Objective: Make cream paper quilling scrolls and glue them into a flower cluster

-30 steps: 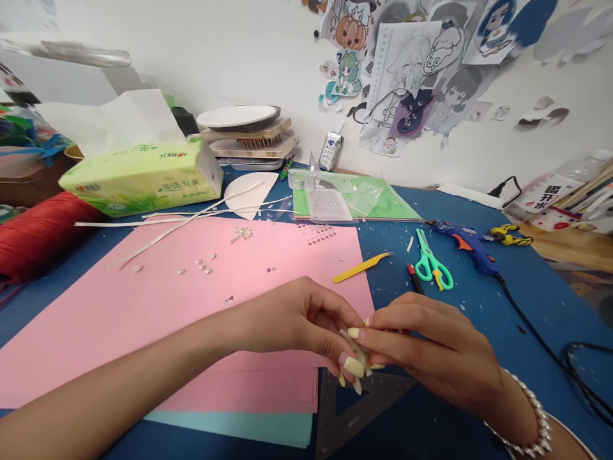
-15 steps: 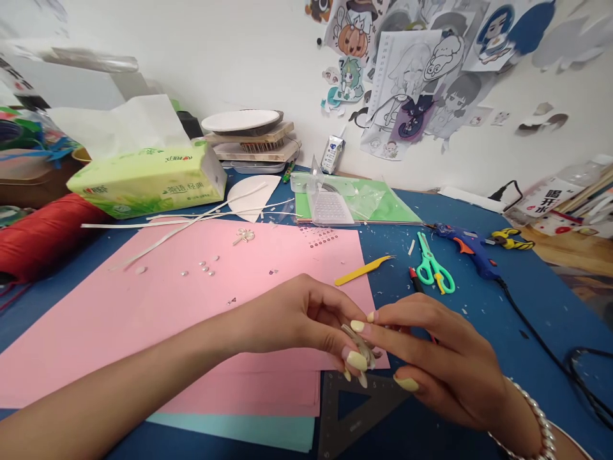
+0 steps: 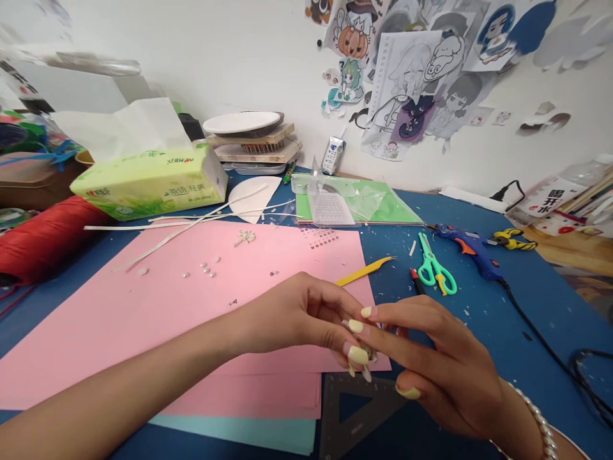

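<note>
My left hand [image 3: 320, 319] pinches a small cream-coloured piece with curled strips [image 3: 368, 350] between thumb and fingers, just over the front right edge of the pink paper [image 3: 177, 306]. Much of the piece is hidden by fingers. The index and middle fingertips of my right hand [image 3: 440, 358] press on its upper side, fingers stretched out and the thumb apart below. Below both hands lies a dark triangular ruler [image 3: 330, 415]. On the pink paper are a similar whitish ornament with loops [image 3: 245, 237] and several small pearl beads [image 3: 205, 269].
Yellow tweezers [image 3: 366, 271], green scissors [image 3: 435, 267] and a blue glue gun [image 3: 472, 246] with a trailing cord lie to the right. White strips [image 3: 182, 235], a tissue pack [image 3: 153, 185] and a red thread spool [image 3: 52, 239] are at the left. Green sheets [image 3: 397, 207] lie behind.
My right index and middle fingers have shifted slightly left over the piece, covering more of it. My left hand keeps its pinch. The whole view has moved very slightly.
</note>
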A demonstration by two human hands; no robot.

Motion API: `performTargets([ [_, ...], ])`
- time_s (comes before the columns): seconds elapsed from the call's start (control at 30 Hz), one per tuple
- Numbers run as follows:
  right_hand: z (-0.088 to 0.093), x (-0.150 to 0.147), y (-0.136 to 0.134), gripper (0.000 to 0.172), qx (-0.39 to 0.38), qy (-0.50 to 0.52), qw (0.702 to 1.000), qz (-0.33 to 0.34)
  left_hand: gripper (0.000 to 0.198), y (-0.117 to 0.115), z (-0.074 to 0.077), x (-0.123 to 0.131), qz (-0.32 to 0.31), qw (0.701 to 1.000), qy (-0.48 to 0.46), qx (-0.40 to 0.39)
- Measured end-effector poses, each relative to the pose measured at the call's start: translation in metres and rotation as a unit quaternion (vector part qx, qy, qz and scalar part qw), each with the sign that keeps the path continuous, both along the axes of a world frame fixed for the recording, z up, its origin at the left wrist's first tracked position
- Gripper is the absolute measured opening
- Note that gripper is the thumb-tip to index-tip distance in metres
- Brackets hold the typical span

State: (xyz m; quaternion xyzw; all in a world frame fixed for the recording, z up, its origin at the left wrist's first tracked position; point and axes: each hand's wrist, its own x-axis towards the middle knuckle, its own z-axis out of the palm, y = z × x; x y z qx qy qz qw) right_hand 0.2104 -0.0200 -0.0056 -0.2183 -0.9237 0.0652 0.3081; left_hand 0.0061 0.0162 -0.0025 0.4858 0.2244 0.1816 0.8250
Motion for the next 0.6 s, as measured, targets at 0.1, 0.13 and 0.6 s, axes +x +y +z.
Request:
performTargets([
  [0.1,-0.0006,-0.0005,-0.0007,0.035,-0.005,0.003,1.000,-0.004,0.023,-0.0004,-0.0003,-0.0006,-0.002,1.000,-0.005,-0.001],
  [0.13,-0.0008,-0.0004,-0.0009,0.035,-0.006,0.003,1.000,-0.005,0.022,-0.0004,-0.0003,-0.0008,-0.003,1.000,-0.006,-0.001],
  [0.6,-0.0025,-0.0004,-0.0006,0.039,0.005,0.003,1.000,-0.018,0.021,0.0018,0.0009,0.0000,-0.006,1.000,-0.022,-0.005],
])
